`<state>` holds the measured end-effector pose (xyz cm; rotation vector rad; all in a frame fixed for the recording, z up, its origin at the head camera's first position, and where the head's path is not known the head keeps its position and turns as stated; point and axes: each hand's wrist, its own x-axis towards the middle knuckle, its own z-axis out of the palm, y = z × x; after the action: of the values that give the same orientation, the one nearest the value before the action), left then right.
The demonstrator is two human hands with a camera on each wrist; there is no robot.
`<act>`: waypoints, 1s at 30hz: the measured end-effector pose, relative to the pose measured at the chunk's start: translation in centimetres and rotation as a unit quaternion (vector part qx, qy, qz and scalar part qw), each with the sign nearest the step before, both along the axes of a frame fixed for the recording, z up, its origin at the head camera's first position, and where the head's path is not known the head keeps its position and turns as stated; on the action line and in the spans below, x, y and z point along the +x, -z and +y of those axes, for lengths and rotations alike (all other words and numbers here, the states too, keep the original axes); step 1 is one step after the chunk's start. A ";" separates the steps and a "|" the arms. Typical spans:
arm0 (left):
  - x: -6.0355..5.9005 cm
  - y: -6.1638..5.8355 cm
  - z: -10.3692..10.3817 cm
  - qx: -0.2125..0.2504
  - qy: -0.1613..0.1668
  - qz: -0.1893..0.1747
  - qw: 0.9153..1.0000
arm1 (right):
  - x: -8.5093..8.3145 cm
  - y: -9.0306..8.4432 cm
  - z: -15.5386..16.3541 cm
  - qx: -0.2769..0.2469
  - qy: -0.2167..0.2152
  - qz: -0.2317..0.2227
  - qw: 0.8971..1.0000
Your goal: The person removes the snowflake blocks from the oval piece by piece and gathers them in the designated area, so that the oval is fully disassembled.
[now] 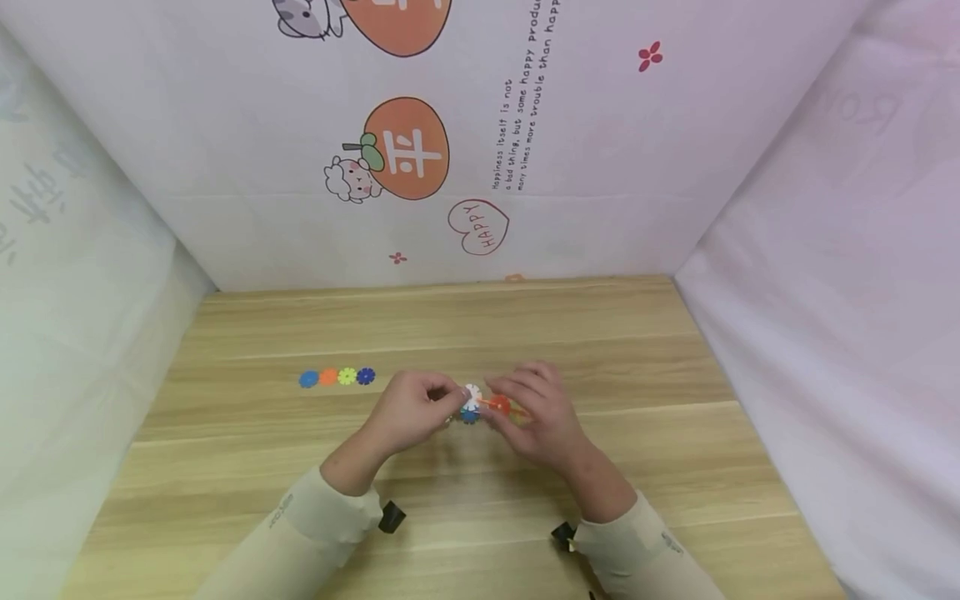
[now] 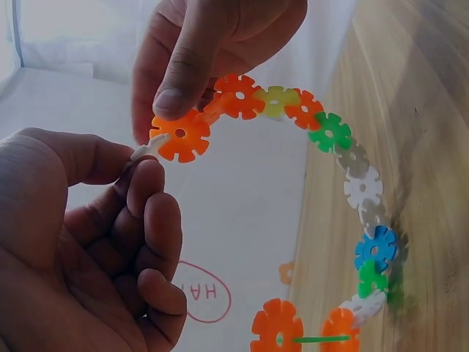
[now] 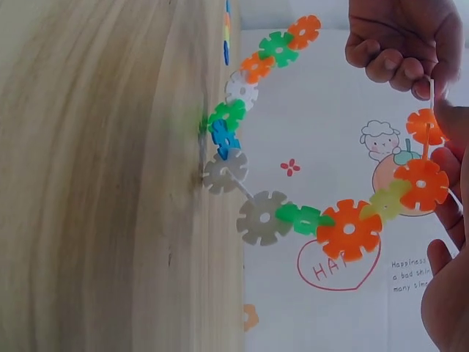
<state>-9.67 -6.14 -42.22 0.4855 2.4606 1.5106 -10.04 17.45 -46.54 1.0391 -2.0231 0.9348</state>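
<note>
Above the middle of the wooden table (image 1: 600, 333), both hands hold a curved chain of interlocked snowflake discs (image 1: 471, 406). My left hand (image 1: 448, 398) pinches a white disc (image 2: 143, 151) at one end between thumb and forefinger. My right hand (image 1: 510, 402) pinches the orange disc (image 2: 180, 136) that the white one is slotted into, its thumb (image 2: 174, 88) pressing on top. From there the chain (image 2: 363, 188) arcs through orange, yellow, green, grey, white and blue discs down toward the tabletop. The right wrist view shows the same chain (image 3: 264, 218), with the left hand (image 3: 399, 44) above it.
A row of loose discs lies on the table to the left of the hands: blue (image 1: 308, 379), orange (image 1: 327, 377), yellow-green (image 1: 347, 377) and dark blue (image 1: 365, 376). Printed cloth walls (image 1: 480, 167) enclose the table at the back and on both sides.
</note>
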 end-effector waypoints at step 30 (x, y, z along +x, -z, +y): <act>-1.3 -0.4 -5.6 0.055 -0.088 0.023 0.994 | -0.1 0.4 1.7 -0.022 0.004 0.049 0.999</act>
<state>-10.98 -11.71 -41.81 0.3323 2.5226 1.7285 -10.14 19.12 -46.90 1.0316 -1.9173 0.9016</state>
